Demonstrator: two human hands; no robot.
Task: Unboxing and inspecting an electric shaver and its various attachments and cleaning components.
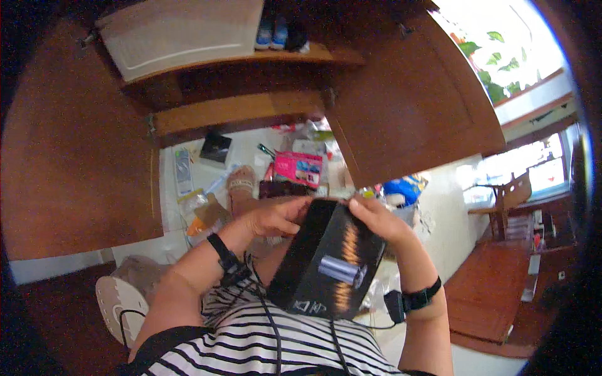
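In front of my striped shirt I hold a black box [336, 263], tilted, its printed side showing a silver cylinder and an orange pattern. My left hand [277, 218] grips its far left edge, fingers partly hidden behind it. At the far right corner, my right hand [378, 218] clasps the box with the thumb on top. Both wrists wear black straps with cables. Beyond the box, a pink printed package [299, 168] rests on a dark box [284, 190] on the floor. Farther left lie a black box [216, 148] and a slim boxed item [184, 172].
A wooden cabinet stands ahead with its left door [80, 155] and right door [409, 98] swung wide. Blue shoes [272, 37] sit on its shelf. A blue bag [405, 189] and plastic packaging crowd the floor. A beige stool [117, 305] is at left, a wooden table [489, 286] at right.
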